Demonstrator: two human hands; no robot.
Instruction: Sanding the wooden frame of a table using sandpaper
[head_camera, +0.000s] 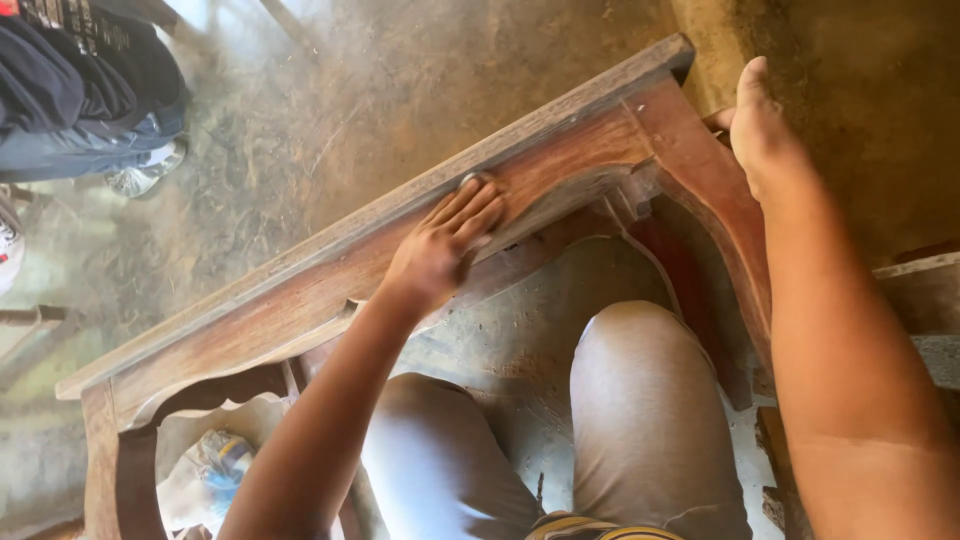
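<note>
The biggest thing before me was the wooden furniture frame (330, 290), reddish-brown and worn, lying on its side on the dusty floor (330, 110), so that its long carved rail faced up toward me. I judged it lay this way so the rail's face could be reached from above while I sat over it. My two knees, in beige trousers (640, 400), were inside the frame, between its legs, which kept the piece close.

My right hand (760, 130) was at the far corner, by the top of the frame's leg (700, 170). Its fingers curled behind the wood; it seemed to hold the corner steady, but I could not tell how tightly it closed.

My left hand (445, 245) lay flat on the rail, fingers stretched and pressing. Under the fingertips a small grey piece (477, 180) showed, perhaps sandpaper, too small to be sure.

At the upper left corner another person's shoe (145, 175) and dark clothes were near. A crumpled blue-and-white bag (222, 460) lay on the floor at the lower left.
</note>
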